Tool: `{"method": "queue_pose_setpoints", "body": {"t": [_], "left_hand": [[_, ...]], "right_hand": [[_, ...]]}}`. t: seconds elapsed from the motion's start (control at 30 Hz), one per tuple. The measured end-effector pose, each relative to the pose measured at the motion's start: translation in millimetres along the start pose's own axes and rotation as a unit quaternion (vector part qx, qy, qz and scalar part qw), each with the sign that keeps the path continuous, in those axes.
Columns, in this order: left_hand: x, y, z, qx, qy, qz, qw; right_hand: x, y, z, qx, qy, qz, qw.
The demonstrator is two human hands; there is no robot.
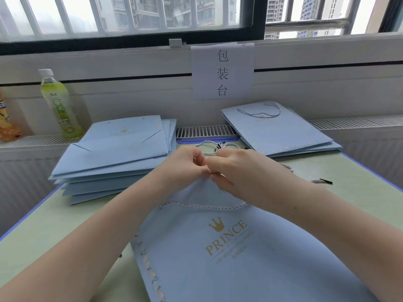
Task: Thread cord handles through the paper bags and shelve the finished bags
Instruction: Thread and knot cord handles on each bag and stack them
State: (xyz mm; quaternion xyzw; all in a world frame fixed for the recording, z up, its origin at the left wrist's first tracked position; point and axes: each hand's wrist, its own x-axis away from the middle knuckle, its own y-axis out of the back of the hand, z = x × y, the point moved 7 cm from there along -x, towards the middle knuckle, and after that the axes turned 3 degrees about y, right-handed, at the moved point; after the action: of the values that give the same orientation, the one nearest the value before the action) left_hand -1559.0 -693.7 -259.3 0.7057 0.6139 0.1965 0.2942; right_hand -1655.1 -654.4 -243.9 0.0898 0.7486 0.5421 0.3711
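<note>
Light blue paper bag flat on the pale green table, gold crown and "PRINCE" print facing up, top edge lifted at mid-table. Left hand and right hand meeting at that top edge, fingers curled, fingertips pinching the edge; cannot tell whether cord is between them. White twisted cord handle already looped across the bag's front just below the hands. Another cord, black-tipped, trailing out past the right wrist onto the table. Loose cords bunched just beyond the hands. Stack of unthreaded bags far left on the table, fanned. Stack of finished bags far right, top one with a cord handle lying on it. Green drink bottle upright on the ledge at left, orange bottle at the frame edge. Paper sign with printed characters taped below the window.
</note>
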Motion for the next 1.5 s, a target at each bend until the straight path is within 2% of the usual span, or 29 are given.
{"method": "queue_pose_setpoints", "body": {"t": [0.1,0.2,0.3,0.37,0.5,0.63,0.73,0.9,1.03,1.23,1.5], "left_hand": [[-1.0,0.6,2.2,0.022,0.017,0.011,1.0],[-0.9,6.4,5.0,0.081,0.058,0.029,0.995],[4.3,8.7,15.0,0.204,0.162,0.079,0.962],[8.0,7.7,18.9,0.234,0.198,0.105,0.946],[4.7,8.1,22.8,0.274,0.197,0.115,0.934],[3.7,3.7,19.4,0.293,0.161,0.182,0.925],[2.6,1.4,19.6,0.289,0.141,0.204,0.925],[4.4,-3.3,22.9,0.316,0.143,0.245,0.906],[5.8,-8.8,21.8,0.334,0.14,0.271,0.892],[4.1,-10.4,21.3,0.328,0.128,0.261,0.899],[4.3,-7.2,22.4,0.229,0.144,0.191,0.944]], "right_hand": [[-1.5,5.0,-0.9,-0.053,-0.002,-0.057,0.997],[-2.3,4.6,-15.8,-0.118,-0.084,-0.076,0.986],[1.5,6.6,-25.1,-0.252,-0.151,-0.076,0.953],[1.7,6.2,-24.7,-0.305,-0.164,-0.063,0.936],[0.1,9.4,-25.1,-0.32,-0.165,-0.04,0.932],[1.1,15.0,-25.6,-0.333,-0.158,-0.039,0.929],[1.2,12.5,-27.3,-0.32,-0.168,-0.04,0.932],[1.1,11.1,-27.3,-0.304,-0.167,-0.047,0.937],[0.4,11.5,-24.2,-0.337,-0.16,-0.045,0.927],[0.0,11.5,-23.0,-0.37,-0.157,-0.036,0.915],[0.9,-2.7,-22.4,-0.403,-0.182,-0.005,0.897]]}}
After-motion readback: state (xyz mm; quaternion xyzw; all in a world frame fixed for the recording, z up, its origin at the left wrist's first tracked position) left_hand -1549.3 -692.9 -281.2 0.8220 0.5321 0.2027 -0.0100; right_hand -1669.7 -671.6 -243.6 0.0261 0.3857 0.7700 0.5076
